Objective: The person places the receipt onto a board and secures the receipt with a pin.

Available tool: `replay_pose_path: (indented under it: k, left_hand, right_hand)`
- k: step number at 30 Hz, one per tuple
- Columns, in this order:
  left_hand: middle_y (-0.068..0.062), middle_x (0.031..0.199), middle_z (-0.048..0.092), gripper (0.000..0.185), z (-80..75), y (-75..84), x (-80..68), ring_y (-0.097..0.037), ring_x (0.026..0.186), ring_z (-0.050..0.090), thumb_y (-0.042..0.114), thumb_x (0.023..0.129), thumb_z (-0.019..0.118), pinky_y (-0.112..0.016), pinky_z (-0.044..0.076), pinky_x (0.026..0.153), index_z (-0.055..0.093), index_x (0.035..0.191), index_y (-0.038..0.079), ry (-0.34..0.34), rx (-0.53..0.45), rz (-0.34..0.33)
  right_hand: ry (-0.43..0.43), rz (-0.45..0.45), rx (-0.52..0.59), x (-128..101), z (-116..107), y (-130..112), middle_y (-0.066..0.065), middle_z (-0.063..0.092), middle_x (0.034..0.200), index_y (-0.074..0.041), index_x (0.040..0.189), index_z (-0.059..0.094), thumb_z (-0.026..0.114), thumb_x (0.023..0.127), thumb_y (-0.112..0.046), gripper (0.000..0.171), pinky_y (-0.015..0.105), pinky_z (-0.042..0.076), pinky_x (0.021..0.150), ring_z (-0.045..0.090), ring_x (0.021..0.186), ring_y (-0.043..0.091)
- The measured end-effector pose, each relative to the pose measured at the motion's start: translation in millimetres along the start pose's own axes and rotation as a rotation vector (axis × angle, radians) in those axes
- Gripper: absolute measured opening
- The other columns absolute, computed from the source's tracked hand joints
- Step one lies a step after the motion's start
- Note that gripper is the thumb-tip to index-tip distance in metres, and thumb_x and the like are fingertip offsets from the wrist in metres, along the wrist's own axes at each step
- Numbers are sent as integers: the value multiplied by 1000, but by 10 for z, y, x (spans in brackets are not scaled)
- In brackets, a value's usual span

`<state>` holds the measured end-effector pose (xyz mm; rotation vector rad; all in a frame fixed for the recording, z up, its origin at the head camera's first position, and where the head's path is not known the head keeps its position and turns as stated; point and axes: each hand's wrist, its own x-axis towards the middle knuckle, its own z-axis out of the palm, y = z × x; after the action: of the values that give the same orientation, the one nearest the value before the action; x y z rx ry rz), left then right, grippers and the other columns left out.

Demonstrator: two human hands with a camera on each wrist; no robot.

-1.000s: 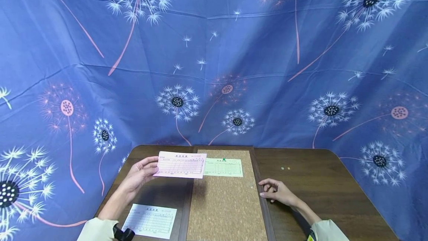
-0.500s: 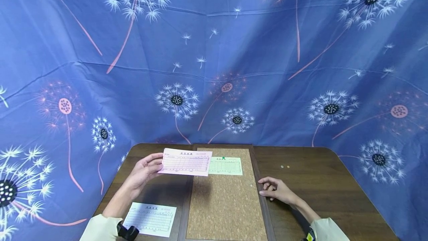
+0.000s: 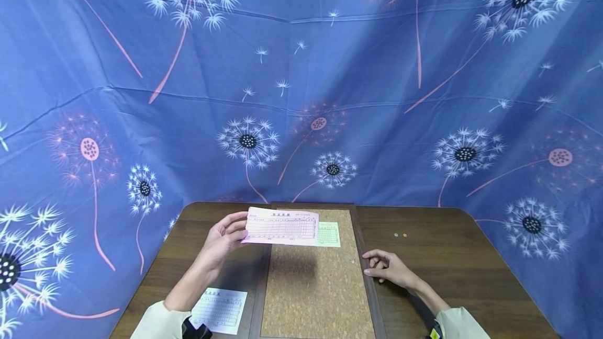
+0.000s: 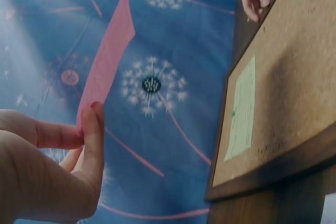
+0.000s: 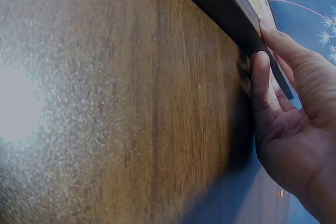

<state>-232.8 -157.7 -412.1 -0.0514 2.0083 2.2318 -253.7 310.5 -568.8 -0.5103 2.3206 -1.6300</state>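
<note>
A pink printed form slip is held up by its left end, pinched between the thumb and fingers of my left hand. It overlaps the green form slip, which is fixed to the corkboard by a green pushpin. In the left wrist view the pink slip stands nearly edge-on, slightly bent, well apart from the board. My right hand holds the board's dark wooden frame at its right edge. The right wrist view shows a thumb and finger either side of the frame's edge.
A white form slip lies on the brown table left of the board, partly behind the left wrist. Two small round pin-like items are on the table at the back right. A blue dandelion-print cloth hangs behind.
My left hand has carried the pink slip to the right, so it covers more of the green slip. The left forearm now covers part of the white slip. My right hand stays at the frame.
</note>
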Motion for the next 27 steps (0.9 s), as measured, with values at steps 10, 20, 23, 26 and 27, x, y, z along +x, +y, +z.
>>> replay_pose_path:
  k: [10, 20, 23, 26, 27]
  left_hand:
    - [1, 110, 70, 51, 212, -34, -62, -9, 90, 68, -13, 91, 55, -25, 59, 78, 52, 140, -1, 46, -28, 38]
    - [-2, 111, 70, 49, 320, -94, -63, -10, 88, 67, -13, 91, 55, -24, 58, 78, 54, 139, 1, 74, -13, 42]
    - [-5, 115, 70, 49, 352, -125, -67, -10, 90, 67, -12, 92, 55, -23, 58, 78, 54, 139, 1, 76, 2, 43]
    - [-9, 117, 69, 48, 384, -159, -71, -11, 90, 67, -12, 92, 54, -23, 58, 77, 55, 138, 0, 73, 5, 53]
    - [-10, 117, 69, 48, 395, -169, -73, -11, 90, 67, -12, 92, 54, -23, 58, 77, 55, 138, 0, 74, 6, 56]
  right_hand:
    - [-58, -11, -132, 49, -39, -244, 9, 64, 87, 11, 126, 58, 67, 97, -11, 37, 27, 56, 55, 60, 69, 6]
    - [113, -144, -328, 138, 261, -991, 16, 72, 90, 7, 119, 67, 55, 105, -16, 29, 32, 59, 64, 65, 77, 3]
    - [43, -131, -140, 159, 405, -1226, 23, 70, 96, 14, 130, 58, 38, 112, -20, 44, 40, 62, 65, 68, 81, 9]
    - [-4, -111, -7, 160, 525, -1399, 26, 68, 103, 19, 137, 49, 26, 114, -26, 55, 41, 62, 69, 70, 85, 15]
    - [-9, -104, 13, 152, 555, -1448, 26, 68, 104, 19, 138, 46, 25, 114, -27, 57, 40, 62, 70, 71, 86, 17]
